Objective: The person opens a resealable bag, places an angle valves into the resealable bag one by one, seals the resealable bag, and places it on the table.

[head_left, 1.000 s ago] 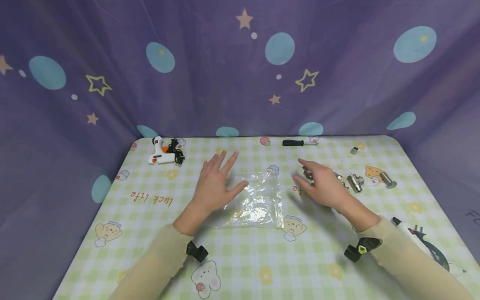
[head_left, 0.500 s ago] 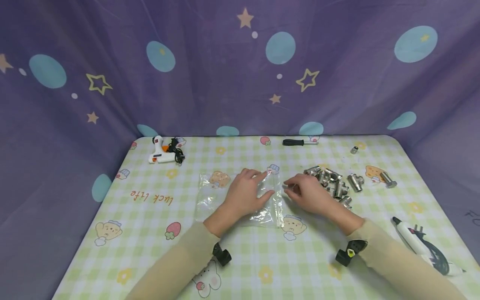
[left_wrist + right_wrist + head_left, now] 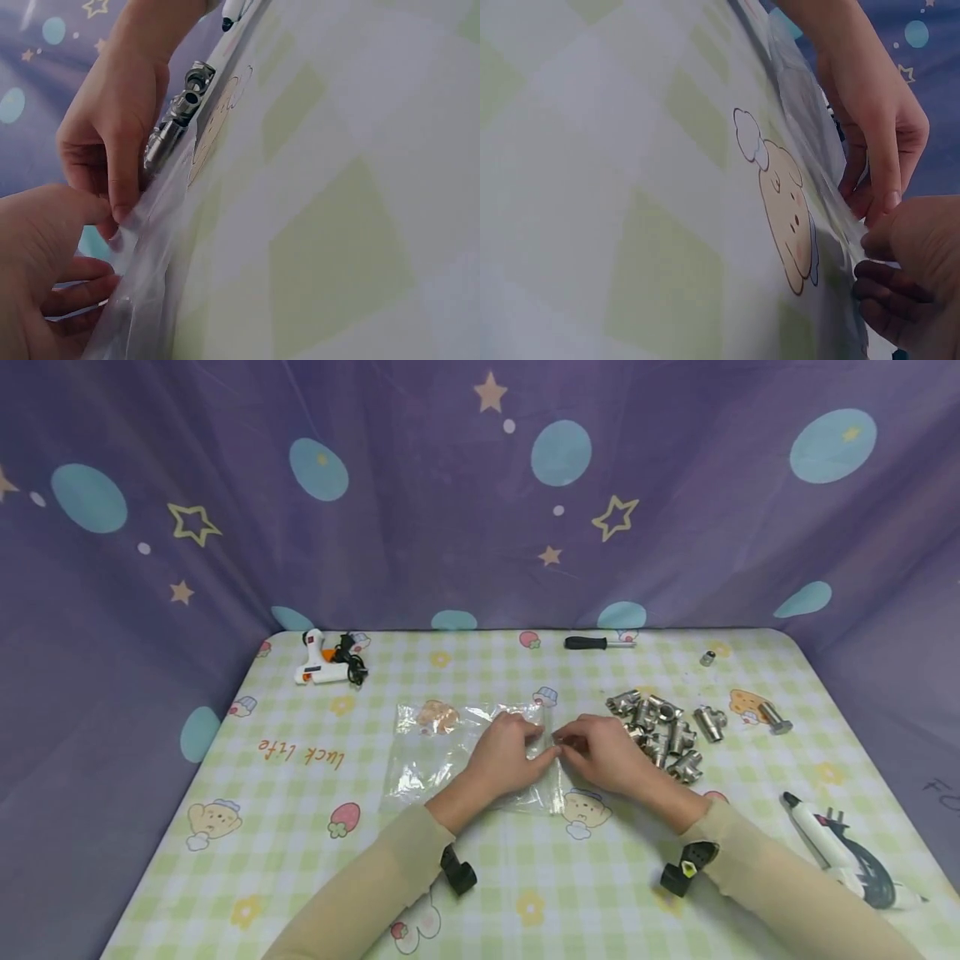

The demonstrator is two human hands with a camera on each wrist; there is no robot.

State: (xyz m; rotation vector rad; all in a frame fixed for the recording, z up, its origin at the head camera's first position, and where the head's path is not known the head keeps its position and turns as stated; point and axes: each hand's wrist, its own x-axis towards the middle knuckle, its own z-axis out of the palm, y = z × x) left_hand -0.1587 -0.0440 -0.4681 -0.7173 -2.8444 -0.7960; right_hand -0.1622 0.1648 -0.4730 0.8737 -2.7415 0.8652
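A clear plastic zip bag lies flat mid-table, its zip edge towards the right. My left hand reaches over the bag and pinches its right edge between thumb and fingers. Right beside it, my right hand pinches the same edge, and the thumbs of both hands nearly meet in the head view. From the left wrist view, the right hand has thumb and forefinger on the thin film. The right wrist view has the left hand at the bag's lifted edge.
Several metal pipe fittings are heaped right of my right hand, one fitting apart. A bolt, small metal piece and screwdriver lie farther off. Glue guns stand at back left and front right.
My left hand has moved right from over the bag to its zip edge. My right hand has come left from above the fittings, and both now pinch that edge.
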